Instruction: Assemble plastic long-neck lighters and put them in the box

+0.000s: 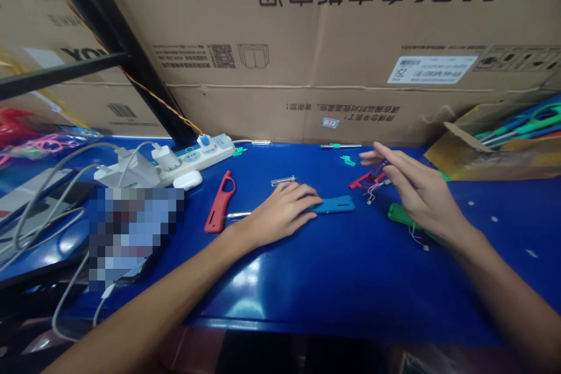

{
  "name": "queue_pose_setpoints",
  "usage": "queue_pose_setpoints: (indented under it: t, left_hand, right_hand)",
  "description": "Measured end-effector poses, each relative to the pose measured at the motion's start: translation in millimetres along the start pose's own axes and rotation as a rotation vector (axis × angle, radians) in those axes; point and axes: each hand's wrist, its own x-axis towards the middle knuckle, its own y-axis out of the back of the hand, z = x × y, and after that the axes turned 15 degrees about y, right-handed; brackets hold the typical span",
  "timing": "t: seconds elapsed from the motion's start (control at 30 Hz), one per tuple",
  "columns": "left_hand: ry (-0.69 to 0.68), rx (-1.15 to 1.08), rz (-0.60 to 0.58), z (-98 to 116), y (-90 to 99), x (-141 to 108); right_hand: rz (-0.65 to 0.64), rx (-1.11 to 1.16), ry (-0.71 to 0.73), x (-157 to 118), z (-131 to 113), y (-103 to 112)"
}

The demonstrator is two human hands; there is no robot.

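My left hand (284, 210) lies palm down over a blue long-nosed lighter casing (335, 205), its fingers curled onto it. A metal tube (239, 215) sticks out on the left from under that hand; where it joins is hidden. Above the table to the right, my right hand (414, 187) pinches a small dark translucent piece (377, 172) between thumb and fingers. Behind and below it lies a red casing part (360, 181) with thin white wires (373, 191). A green casing (398, 214), also with white wires, is partly covered by my right hand.
A red lighter casing (220, 204) lies left of my left hand, a clear small part (283, 180) beyond it. Teal clips (347, 160) lie farther back. A carton of lighters (504, 152) stands right; a power strip (197, 159), cables and a phone-like pixelated object (135, 234) left.
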Motion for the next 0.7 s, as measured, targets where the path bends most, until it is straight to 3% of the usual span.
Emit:
queue_pose_setpoints:
  t: [0.23, 0.43, 0.53, 0.7]
  left_hand:
    - [-0.004, -0.005, -0.003, 0.4, 0.0, -0.3]
    - [0.002, -0.009, -0.007, 0.1, 0.1, -0.4]
    - [0.000, -0.010, -0.008, 0.2, -0.3, -0.3]
    - [-0.009, -0.010, 0.003, -0.3, -0.6, -0.4]
  right_hand:
    - [0.160, -0.012, 0.006, -0.6, -0.4, -1.2]
    - [0.000, 0.033, -0.041, -1.7, -0.3, -1.2]
    - [0.030, 0.046, -0.041, 0.8, -1.7, -1.0]
    - [0.083, -0.124, -0.020, 0.1, 0.1, -0.4]
